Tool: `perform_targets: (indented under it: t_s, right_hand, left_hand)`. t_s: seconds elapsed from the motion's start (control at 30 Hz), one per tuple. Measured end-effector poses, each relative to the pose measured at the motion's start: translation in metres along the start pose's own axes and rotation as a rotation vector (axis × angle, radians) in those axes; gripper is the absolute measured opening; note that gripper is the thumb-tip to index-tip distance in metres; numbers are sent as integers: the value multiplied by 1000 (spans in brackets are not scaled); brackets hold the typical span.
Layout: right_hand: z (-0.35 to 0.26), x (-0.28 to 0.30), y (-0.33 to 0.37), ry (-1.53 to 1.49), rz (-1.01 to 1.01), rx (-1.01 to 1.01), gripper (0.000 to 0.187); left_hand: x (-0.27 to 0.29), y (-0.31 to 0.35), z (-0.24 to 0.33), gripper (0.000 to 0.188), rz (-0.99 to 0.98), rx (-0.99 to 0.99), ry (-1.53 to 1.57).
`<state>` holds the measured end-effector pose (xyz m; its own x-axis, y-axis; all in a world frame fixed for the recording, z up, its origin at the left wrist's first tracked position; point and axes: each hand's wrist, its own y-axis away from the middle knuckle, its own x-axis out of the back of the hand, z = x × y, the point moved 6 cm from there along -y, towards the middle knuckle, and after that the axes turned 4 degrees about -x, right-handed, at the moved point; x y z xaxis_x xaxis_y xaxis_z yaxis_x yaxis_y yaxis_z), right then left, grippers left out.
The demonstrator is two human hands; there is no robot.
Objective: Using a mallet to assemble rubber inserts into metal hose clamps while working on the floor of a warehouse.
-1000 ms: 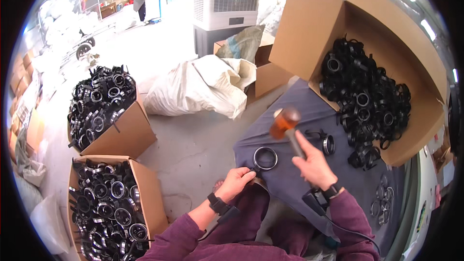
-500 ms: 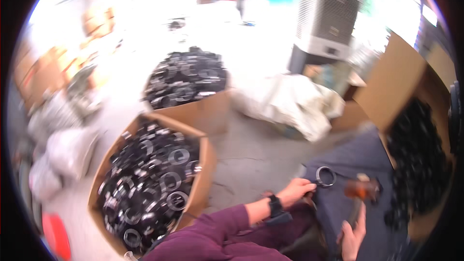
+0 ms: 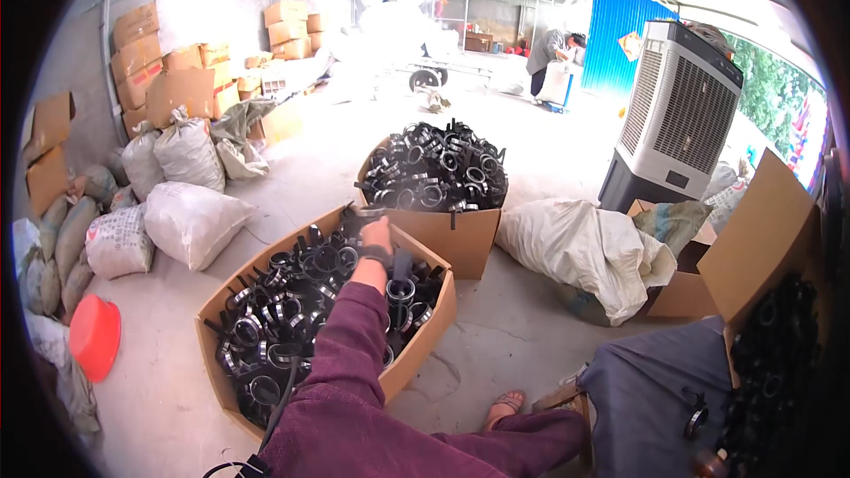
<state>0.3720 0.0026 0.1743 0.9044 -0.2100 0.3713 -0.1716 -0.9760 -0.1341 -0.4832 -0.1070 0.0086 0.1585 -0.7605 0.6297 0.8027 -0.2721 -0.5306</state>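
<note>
My left hand reaches forward over the far side of a cardboard box. Its fingers are bent closed, with a dark, blurred thing at their tips that I cannot make out. The box holds many black parts with silver-edged rings and strap-like tails. My right hand is out of view. One similar black ring part lies on the dark grey cloth at the lower right. At the bottom edge, a brown hammer-like head shows partly.
A second box heaped with ring parts stands just beyond. Further black parts fill a box at right. A white sack, an air cooler and a red basin stand around. A person works far back.
My left hand has swung from the cloth, where it held a ring part, to the box at left. My right hand, with the hammer-like tool, has left the view. The view has turned left.
</note>
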Motion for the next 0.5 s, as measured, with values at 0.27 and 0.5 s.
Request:
perform_targets:
  t_s: [0.27,0.5]
  right_hand:
    - [72,57,2,-204,243,55,64]
    - [101,43,-10,-608,396,-87,19]
  left_hand:
    - [-69,21,136,18,-155,292,611]
    - [-68,173,480,24,-837,-300,1017]
